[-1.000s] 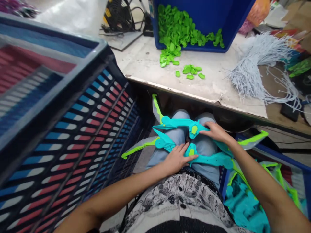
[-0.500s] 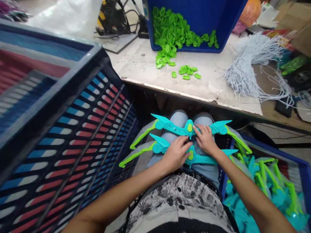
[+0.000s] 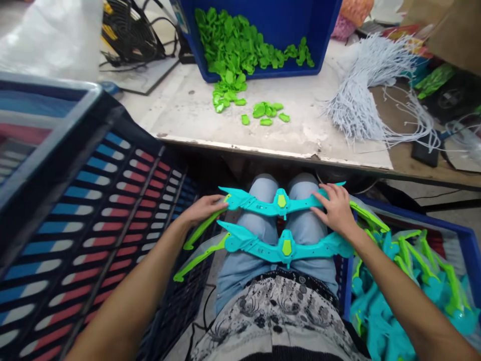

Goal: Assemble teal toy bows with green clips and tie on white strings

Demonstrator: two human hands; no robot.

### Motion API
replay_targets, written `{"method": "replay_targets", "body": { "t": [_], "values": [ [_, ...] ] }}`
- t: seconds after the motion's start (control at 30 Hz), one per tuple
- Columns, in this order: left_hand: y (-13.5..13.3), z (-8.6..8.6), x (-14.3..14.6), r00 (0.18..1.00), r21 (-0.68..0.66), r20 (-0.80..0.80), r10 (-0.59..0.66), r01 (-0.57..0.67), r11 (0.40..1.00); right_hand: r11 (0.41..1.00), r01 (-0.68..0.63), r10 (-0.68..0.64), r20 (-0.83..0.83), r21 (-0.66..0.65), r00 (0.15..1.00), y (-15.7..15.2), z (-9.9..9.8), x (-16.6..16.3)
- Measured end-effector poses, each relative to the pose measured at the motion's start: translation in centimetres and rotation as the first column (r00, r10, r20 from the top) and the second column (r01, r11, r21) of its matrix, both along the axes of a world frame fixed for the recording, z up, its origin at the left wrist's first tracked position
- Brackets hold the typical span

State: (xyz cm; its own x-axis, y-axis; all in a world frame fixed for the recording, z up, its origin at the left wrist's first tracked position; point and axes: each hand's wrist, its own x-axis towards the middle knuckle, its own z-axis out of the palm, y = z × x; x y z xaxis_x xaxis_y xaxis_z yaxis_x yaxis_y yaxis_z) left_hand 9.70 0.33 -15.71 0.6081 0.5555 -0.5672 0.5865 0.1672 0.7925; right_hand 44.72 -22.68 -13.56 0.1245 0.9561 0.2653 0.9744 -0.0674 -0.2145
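Note:
Two turquoise toy bows with lime-green limbs lie across my lap, one behind the other. My left hand point(image 3: 205, 208) grips the left end of the farther toy bow point(image 3: 259, 204), near the joint with its green limb. At the other end of that bow, my right hand point(image 3: 337, 208) has its thumb and fingers around the turquoise part. The nearer toy bow point(image 3: 268, 249) rests on my thighs, untouched by either hand. Each bow carries a small green piece at its centre.
A blue bin point(image 3: 263, 75) of small green pieces lies on the workbench point(image 3: 169, 118), some pieces spilled before it. White strings point(image 3: 355, 108) are bundled at right. A dark slatted crate point(image 3: 90, 200) stands left; a blue crate point(image 3: 443, 225) of toy bows sits right.
Both hands have moved apart from the bows' centres to the two ends of the farther bow. The view has shifted somewhat.

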Motion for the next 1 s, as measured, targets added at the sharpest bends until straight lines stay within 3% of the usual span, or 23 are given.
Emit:
{"method": "replay_targets", "body": {
  "t": [0.13, 0.2, 0.3, 0.37, 0.47, 0.63, 0.8, 0.87, 0.93, 1.0],
  "values": [
    [0.2, 1.7, 1.0, 0.998, 0.094, 0.019, -0.055, 0.052, 0.994, 0.985, -0.171, 0.170, -0.315, 0.026, 0.934, 7.2, 1.0, -6.4],
    [0.5, 2.6, 1.2, 0.995, 0.139, 0.014, -0.098, 0.095, 0.986, 0.978, -0.168, 0.102, -0.431, -0.119, 0.896, 11.3, 1.2, -10.7],
    [0.6, 3.6, 0.8, 0.991, 0.251, 0.019, -0.130, 0.122, 0.960, 0.925, -0.105, -0.077, -0.448, -0.366, 0.891, 15.7, 1.3, -15.6],
    [0.3, 3.9, 0.4, 0.993, 0.347, 0.025, -0.113, 0.097, 0.933, 0.910, -0.081, -0.126, -0.458, -0.406, 0.880, 16.7, 1.1, -17.0],
    [0.0, 4.1, 0.0, 0.996, 0.424, 0.010, -0.091, 0.079, 0.902, 0.925, -0.127, -0.080, -0.512, -0.357, 0.855, 16.5, 1.0, -17.0],
    [0.5, 4.3, 0.0, 0.991, 0.402, -0.033, -0.133, 0.135, 0.906, 0.926, -0.198, -0.013, -0.552, -0.321, 0.833, 16.6, 1.0, -15.9],
    [0.9, 3.2, 0.2, 0.996, 0.455, -0.014, -0.087, 0.084, 0.887, 0.923, -0.224, 0.034, -0.513, -0.314, 0.858, 17.0, 0.3, -17.0],
    [1.0, 2.5, 0.3, 0.999, 0.458, -0.017, -0.052, 0.054, 0.887, 0.944, -0.258, 0.145, -0.442, -0.206, 0.885, 16.5, 0.3, -16.5],
    [1.2, 1.8, 0.2, 0.996, 0.401, -0.077, -0.051, 0.078, 0.913, 0.972, -0.233, 0.217, -0.324, -0.011, 0.921, 15.1, 1.0, -14.2],
    [1.3, 1.4, -0.1, 0.989, 0.371, -0.134, -0.057, 0.103, 0.923, 0.977, -0.088, 0.131, -0.225, 0.194, 0.966, 12.6, 2.4, -9.7]
  ]
}}
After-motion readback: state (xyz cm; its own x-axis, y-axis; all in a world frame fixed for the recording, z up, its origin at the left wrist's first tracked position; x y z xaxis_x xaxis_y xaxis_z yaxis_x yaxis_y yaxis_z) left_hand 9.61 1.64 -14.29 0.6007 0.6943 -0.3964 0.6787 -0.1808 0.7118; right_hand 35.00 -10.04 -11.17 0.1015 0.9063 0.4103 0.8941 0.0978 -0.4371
